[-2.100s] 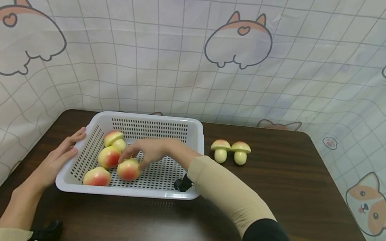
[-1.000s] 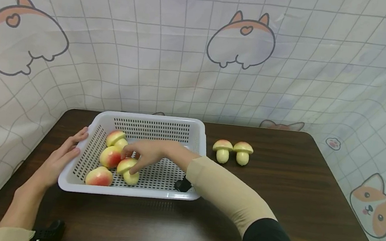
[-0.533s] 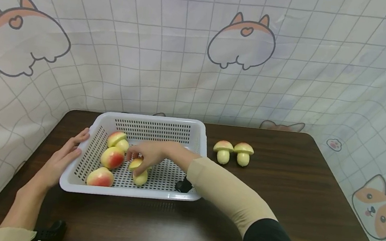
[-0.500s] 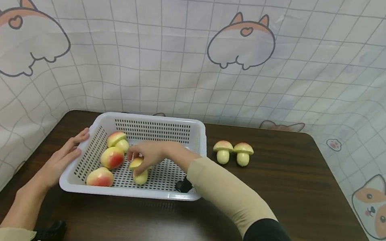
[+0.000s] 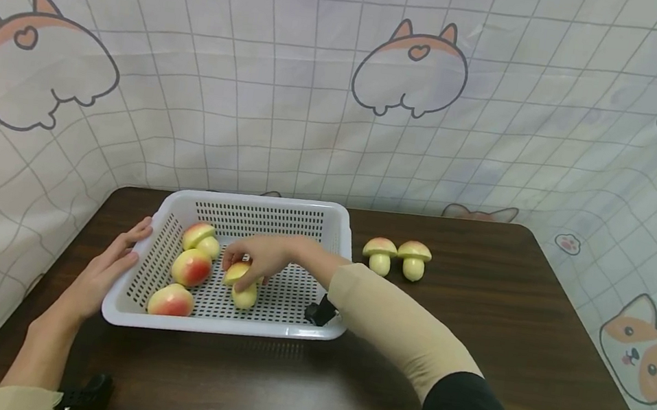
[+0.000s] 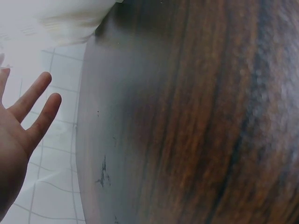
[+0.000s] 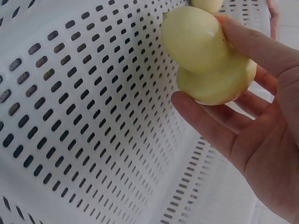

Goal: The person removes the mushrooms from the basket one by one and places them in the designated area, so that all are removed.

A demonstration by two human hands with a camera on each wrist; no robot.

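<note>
1. Held mushroom [image 5: 244,296]: in basket [image 5: 213,327], abt mid-width, twd near side; not yet let go. Judged mid-step: 3 pcs set at L end, 1 in your grip, 2 outside.
2. Orient.: long axis approx. front-to-back, slight skew; stem end twd you & a touch R, cap end twd far wall. Lifted or resting on floor: can't tell.
3. Your right hand [image 5: 262,255]: thumb & curled fingers round it, holding.
4. L of it: far mushroom [image 5: 197,236], stem R & twd you; middle mushroom [image 5: 192,268] & near mushroom [image 5: 171,301], stems hidden.
5. Your left hand [image 5: 98,272]: fingers spread at L rim.
6. On table [image 5: 473,335], R of basket: inner mushroom [image 5: 380,260], outer mushroom [image 5: 413,265], side by side; prob. what's left.
</note>
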